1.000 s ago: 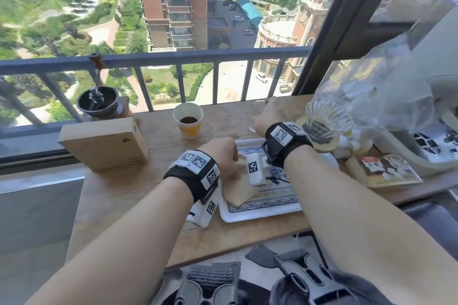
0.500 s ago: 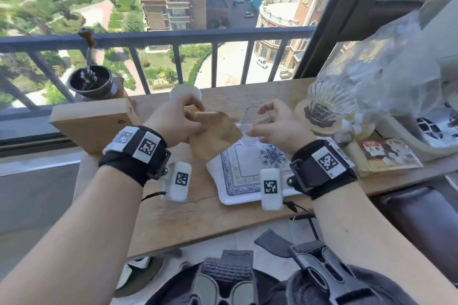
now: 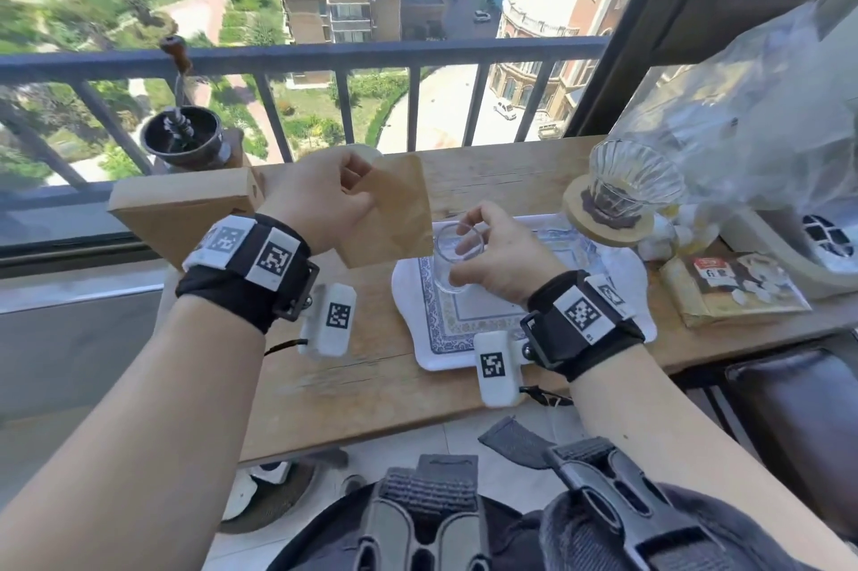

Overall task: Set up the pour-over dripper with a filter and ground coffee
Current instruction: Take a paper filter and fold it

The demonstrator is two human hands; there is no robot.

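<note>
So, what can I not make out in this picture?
Head view:
- paper cup: nearly all hidden behind the left hand and brown filter; contents unseen.
- packet: print too small to read.
- white appliance: cut off by the right edge.
- glass dripper: whether anything is inside, unclear through the ribbed glass.

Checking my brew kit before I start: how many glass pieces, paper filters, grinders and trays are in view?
Glass pieces: 2, the dripper and the clear glass in the right hand
Paper filters: 1, the brown filter in the left hand
Grinders: 1, the hand grinder
Trays: 1, the tray
Total: 5
</note>
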